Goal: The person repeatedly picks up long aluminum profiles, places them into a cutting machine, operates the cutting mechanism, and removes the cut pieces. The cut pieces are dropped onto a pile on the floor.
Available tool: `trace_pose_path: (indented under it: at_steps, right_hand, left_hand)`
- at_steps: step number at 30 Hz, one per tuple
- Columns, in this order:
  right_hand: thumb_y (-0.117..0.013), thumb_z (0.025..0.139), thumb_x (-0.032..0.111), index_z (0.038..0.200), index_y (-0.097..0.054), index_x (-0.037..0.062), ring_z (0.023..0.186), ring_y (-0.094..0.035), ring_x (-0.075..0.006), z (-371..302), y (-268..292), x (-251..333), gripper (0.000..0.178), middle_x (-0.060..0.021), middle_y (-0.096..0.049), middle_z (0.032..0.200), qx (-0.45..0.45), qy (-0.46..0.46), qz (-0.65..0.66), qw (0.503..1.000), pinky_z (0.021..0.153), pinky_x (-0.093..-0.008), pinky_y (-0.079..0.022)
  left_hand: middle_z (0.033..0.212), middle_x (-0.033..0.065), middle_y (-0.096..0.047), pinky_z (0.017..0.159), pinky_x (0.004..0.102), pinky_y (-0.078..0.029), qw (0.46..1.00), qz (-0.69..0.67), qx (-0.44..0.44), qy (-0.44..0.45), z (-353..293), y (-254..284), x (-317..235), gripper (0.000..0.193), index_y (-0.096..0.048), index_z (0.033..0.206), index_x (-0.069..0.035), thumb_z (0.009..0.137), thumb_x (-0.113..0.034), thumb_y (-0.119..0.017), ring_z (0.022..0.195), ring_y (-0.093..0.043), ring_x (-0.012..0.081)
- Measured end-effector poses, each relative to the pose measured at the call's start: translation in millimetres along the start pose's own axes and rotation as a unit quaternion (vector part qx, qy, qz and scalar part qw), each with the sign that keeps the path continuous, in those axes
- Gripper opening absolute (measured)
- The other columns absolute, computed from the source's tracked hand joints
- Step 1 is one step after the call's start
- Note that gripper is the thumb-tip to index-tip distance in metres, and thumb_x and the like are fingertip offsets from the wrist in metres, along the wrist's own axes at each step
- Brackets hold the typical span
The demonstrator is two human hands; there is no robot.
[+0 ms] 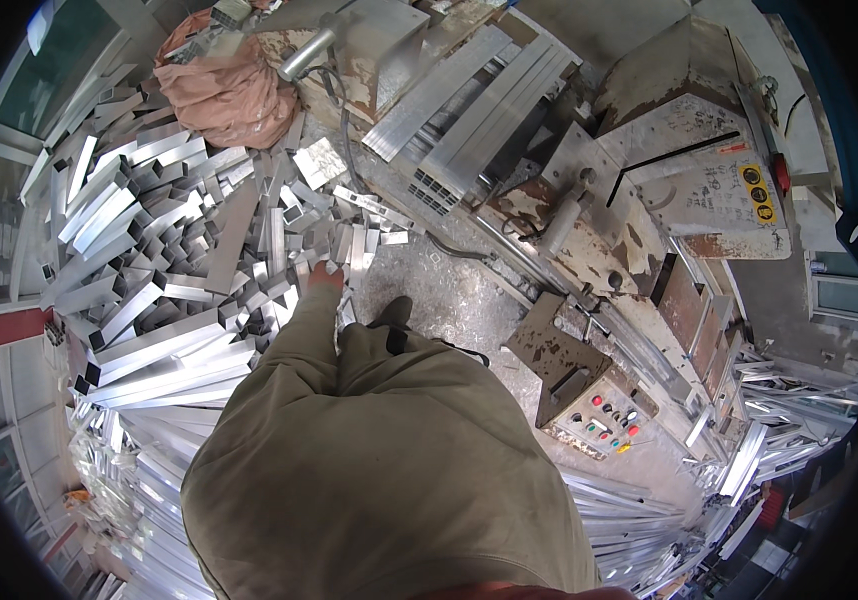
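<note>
Silvery tubes point(174, 340) lie heaped beside our left hand point(325, 276); whether its grip is open or holding, we cannot tell.

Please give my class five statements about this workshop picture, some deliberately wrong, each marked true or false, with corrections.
1. The left hand is at the pile of metal tubes. True.
2. The sack is dark blue. False: it is pinkish-orange.
3. A yellow label with round black symbols is on the machine cover. True.
4. The control panel carries a single button. False: it carries several, in different colours.
5. The right hand is out of view. True.
</note>
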State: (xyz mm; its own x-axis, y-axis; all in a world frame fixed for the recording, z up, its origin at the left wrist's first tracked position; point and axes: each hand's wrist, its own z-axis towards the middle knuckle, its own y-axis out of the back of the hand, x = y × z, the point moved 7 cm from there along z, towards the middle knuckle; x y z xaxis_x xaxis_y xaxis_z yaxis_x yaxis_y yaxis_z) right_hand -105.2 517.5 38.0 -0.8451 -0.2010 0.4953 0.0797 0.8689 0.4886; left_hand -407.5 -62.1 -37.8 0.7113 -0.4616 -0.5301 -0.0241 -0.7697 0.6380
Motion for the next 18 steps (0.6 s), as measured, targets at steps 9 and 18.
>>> trace_pose_path:
  at_steps: [9,18]
  right_hand:
    - [-0.06,0.088,0.028,0.104,-0.067,0.0034,0.086,-0.066,-0.0277,3.4,-7.6,8.8,0.03,-0.0148,-0.069,0.091,0.003,-0.002,-0.017,1.0,0.077,-0.0358,-0.052]
    - [-0.06,0.088,0.029,0.104,-0.067,0.0037,0.086,-0.067,-0.0283,22.5,-34.9,3.7,0.031,-0.0151,-0.069,0.091,0.026,0.02,-0.069,0.997,0.078,-0.0362,-0.052]
  left_hand:
    - [0.133,0.0253,-0.051,0.103,0.0422,-0.04,1.0,0.001,0.011,-0.009,-4.1,-0.8,-5.3,0.07,-0.044,0.136,0.001,0.081,-0.039,-0.063,0.123,-0.05,0.0391]
    - [0.128,0.0284,-0.053,0.101,0.0439,-0.041,1.0,0.003,-0.015,-0.013,-13.3,10.2,-3.6,0.066,-0.045,0.134,0.002,0.082,-0.035,-0.061,0.12,-0.051,0.0411]
